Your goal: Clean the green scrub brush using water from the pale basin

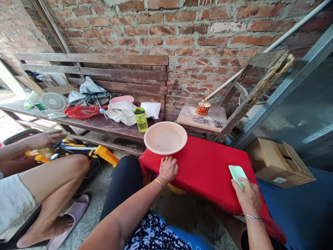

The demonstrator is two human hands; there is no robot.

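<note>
My right hand [249, 198] holds a mint-green phone [236, 171] above the right part of the red cloth [208, 166], thumb along its near side. At the near edge of that cloth rests my left hand [168, 171], its fingers curled just below a pale pink basin [166, 138]. Whatever lies under those fingers is hidden, and I cannot tell if they touch the basin's rim. The basin sits on the cloth's left end, with a few small specks at its bottom.
A green bottle [141, 119], red bag [83, 111] and small fan [54, 101] stand on the wooden bench [125, 130]. Padlocks [199, 119] and a paper cup [203, 108] are on a small table. A cardboard box [279, 163] stands right; another person's hand [48, 139] is left.
</note>
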